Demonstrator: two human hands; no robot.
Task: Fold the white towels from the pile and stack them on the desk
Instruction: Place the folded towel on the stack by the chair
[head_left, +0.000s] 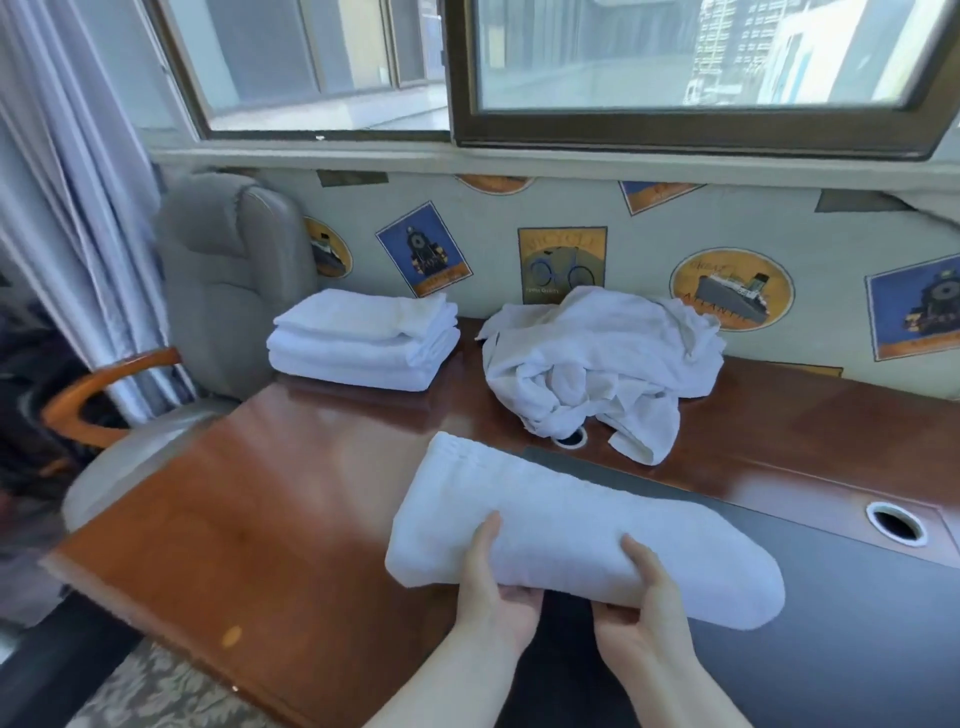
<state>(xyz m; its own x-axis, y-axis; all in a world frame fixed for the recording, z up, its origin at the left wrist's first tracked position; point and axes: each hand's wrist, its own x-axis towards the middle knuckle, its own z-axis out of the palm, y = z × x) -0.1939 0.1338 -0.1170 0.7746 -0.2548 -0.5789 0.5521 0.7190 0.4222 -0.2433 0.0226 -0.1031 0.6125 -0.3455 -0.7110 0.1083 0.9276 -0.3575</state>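
Folded towel (571, 525): white, long strip, lying diagonally on the near part of the worktop (270, 499), far end pointing up-left, near end rounded at lower right. It spans the wood surface and the dark inlay pad (857, 597).

Left hand (493, 587): grips the towel's near long edge, left of its middle. Thumb lies on top of the cloth; fingers (519, 592) curl under the edge, so the towel sits clamped between thumb and fingers.

Right hand (641, 608): same hold just to the right, thumb pressed on top, the other digits tucked beneath the edge, closed on the cloth. The two hands are near each other, not touching; the towel's rounded right end sticks out past the right hand unsupported by either.

Stack of folded towels (363, 343): white, at the far left of the worktop, against the wall, edges roughly squared. Exact count unclear.

Pile of unfolded towels (602, 358): white, crumpled, at the far middle, well apart from the stack; one corner hangs toward the held towel, partly covering a cable port (571, 439).

Second cable port (896, 524): at right, open.

Grey chair (228, 275): beside the left end of the worktop.
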